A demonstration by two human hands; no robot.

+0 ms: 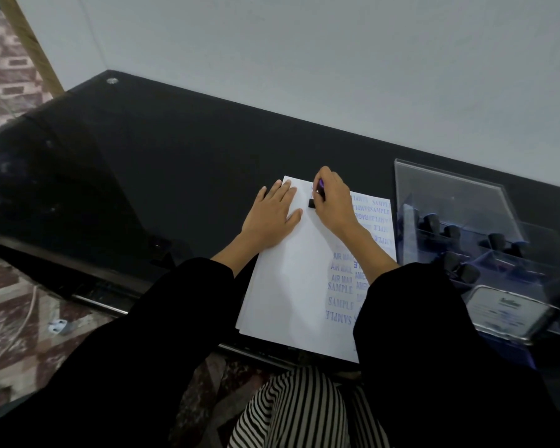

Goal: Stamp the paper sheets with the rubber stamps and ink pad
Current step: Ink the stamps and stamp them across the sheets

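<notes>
Left hand (272, 215): spread flat on top paper sheet (291, 276). Right hand (332, 202): pinching 1 black rubber stamp (314, 202), base on sheet.

Glossy black glass table (143, 176), matt paper sheets (291, 286)

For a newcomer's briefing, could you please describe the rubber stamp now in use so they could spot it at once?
On the black desk lies a stack of paper sheets. At the top sheet's far end, the right hand pinches a rubber stamp with a black base and purple grip. It alone is in a hand; the other stamps sit in the clear tray at right.
</notes>
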